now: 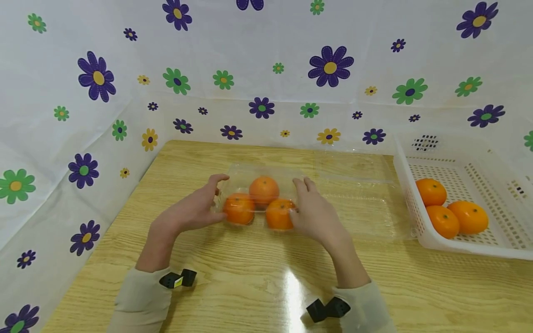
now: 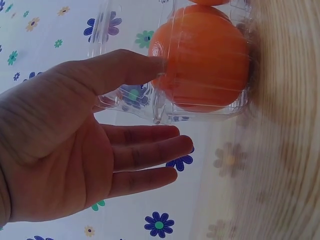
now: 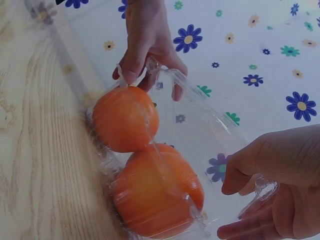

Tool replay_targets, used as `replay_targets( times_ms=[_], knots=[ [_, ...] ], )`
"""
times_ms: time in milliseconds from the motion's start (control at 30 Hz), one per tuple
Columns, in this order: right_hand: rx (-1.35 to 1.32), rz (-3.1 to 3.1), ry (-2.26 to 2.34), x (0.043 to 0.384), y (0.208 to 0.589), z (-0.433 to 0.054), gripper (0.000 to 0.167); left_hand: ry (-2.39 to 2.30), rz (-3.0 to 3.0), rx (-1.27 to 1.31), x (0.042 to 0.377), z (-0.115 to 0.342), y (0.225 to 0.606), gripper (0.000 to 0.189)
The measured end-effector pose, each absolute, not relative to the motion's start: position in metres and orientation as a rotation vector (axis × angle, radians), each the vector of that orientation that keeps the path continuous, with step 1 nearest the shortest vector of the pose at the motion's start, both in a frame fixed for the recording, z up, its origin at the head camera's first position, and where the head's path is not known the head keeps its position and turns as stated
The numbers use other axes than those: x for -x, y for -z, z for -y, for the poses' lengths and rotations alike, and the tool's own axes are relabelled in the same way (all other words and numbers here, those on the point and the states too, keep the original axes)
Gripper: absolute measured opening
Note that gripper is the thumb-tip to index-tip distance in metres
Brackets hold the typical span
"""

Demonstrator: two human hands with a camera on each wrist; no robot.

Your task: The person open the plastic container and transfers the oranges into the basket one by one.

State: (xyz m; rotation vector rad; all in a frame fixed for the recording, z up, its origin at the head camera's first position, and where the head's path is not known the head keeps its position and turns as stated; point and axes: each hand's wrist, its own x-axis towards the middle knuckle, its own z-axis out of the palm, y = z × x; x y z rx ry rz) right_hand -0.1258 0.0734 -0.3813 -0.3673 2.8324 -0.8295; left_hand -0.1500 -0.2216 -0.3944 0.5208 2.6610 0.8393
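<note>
A clear plastic clamshell box (image 1: pixel 260 171) stands on the table with three oranges (image 1: pixel 264 190) inside. Its lid (image 3: pixel 215 117) slants up over the fruit. At the left end, my left hand (image 1: pixel 193 203) pinches the box's edge, thumb on the front side; in the left wrist view the other fingers (image 2: pixel 150 152) of that hand stretch out past the box. My right hand (image 1: pixel 318 215) grips the opposite end, its thumb and fingers around the clear plastic edge in the right wrist view. The oranges (image 2: pixel 205 60) show through the plastic wall.
A second clear box (image 1: pixel 362 215) lies opened flat to the right of my right hand. Further right stands a white perforated basket (image 1: pixel 410 199) holding three more oranges (image 1: pixel 468 217). A flower-printed cloth (image 1: pixel 283 88) hangs behind and to the left of the wooden table (image 1: pixel 233 277).
</note>
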Motion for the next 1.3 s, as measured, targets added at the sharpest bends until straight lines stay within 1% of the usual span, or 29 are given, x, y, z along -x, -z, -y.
replay_targets(
  times_ms=[333, 467, 700, 900, 1167, 1300],
  knots=[
    [0.34, -2.756, 0.977, 0.124, 0.378, -0.079, 0.072, -0.864, -2.641, -0.514, 0.152, 0.225, 0.395, 0.103],
    [0.338, -2.744, 1.049, 0.125, 0.378, -0.082, 0.069, -0.876, -2.618, -0.513, 0.153, 0.227, 0.395, 0.105],
    [0.371, -2.741, 1.136, 0.128, 0.379, -0.086, 0.065, -0.89, -2.572, -0.553, 0.155, 0.228, 0.395, 0.089],
    [0.381, -2.724, 1.196, 0.129, 0.378, -0.088, 0.064, -0.864, -2.582, -0.564, 0.153, 0.227, 0.394, 0.083],
    [0.372, -2.711, 1.238, 0.129, 0.378, -0.09, 0.063, -0.825, -2.659, -0.553, 0.154, 0.224, 0.395, 0.06],
    [0.367, -2.698, 1.264, 0.131, 0.378, -0.091, 0.063, -0.807, -2.717, -0.527, 0.156, 0.222, 0.397, 0.054]
  ],
)
